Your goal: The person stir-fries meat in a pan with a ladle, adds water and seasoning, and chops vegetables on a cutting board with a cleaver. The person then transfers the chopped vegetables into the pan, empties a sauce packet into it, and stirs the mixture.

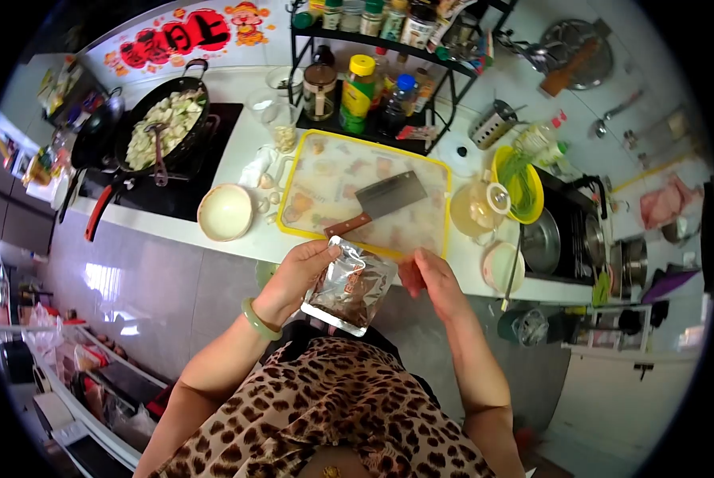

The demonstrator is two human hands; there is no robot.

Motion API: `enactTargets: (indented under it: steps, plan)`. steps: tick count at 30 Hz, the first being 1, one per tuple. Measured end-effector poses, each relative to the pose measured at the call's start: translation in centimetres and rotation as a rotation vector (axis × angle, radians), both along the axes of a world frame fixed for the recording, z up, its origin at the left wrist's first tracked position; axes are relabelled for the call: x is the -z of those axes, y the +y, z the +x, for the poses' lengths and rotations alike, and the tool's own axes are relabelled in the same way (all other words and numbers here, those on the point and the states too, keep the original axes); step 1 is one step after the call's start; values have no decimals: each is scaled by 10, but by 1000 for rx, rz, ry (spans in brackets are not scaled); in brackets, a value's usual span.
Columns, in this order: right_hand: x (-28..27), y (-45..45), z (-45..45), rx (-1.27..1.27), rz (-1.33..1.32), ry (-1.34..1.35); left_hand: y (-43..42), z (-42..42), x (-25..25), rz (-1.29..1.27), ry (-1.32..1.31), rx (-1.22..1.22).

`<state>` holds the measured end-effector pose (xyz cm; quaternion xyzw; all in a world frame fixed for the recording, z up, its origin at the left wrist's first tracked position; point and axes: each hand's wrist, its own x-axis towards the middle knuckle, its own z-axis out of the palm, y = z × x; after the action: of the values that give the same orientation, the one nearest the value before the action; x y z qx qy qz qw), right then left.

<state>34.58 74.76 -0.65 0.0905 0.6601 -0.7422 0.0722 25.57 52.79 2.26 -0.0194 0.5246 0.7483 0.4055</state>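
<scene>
My left hand [304,269], with a green bangle [260,321] on its wrist, pinches the upper left corner of a shiny silver seasoning pouch [351,285]. Dark brown contents show through the pouch, and red print marks its front. Just to the right of it, my right hand [435,280] is held with its fingers stretched out and nothing visible in them. Beyond both hands lies a yellow-rimmed cutting board [309,179]. A cleaver [391,193] rests on the board, its brown wooden handle pointing toward my left hand.
At the left, a wok [164,123] of pale chopped food with a ladle stands on the stove [183,187]. A white bowl [225,212] and garlic sit left of the board. A glass pitcher [479,205], yellow basin [536,205] and sink [542,243] are right. A spice rack [365,40] stands behind.
</scene>
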Motion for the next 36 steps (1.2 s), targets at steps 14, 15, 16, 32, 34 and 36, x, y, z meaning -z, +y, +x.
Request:
enactTargets:
  steps: [14,15,16,32,34,36]
  plan:
    - [-63,-107,-25,-405,792,94,-77,-3,23,-171,744,602]
    - [-63,-115,-25,-387,765,76,-84,-2,33,-99,778,575]
    - [-64,-121,-26,-422,764,113,-91,-4,32,-26,814,554]
    - [-91,-167,-43,-687,874,235,-137,2,27,-25,1110,399]
    - [-84,-163,-39,-635,818,235,-135,5,17,22,1092,398]
    - [-77,-158,-35,-554,685,208,-130,7,14,34,1081,325]
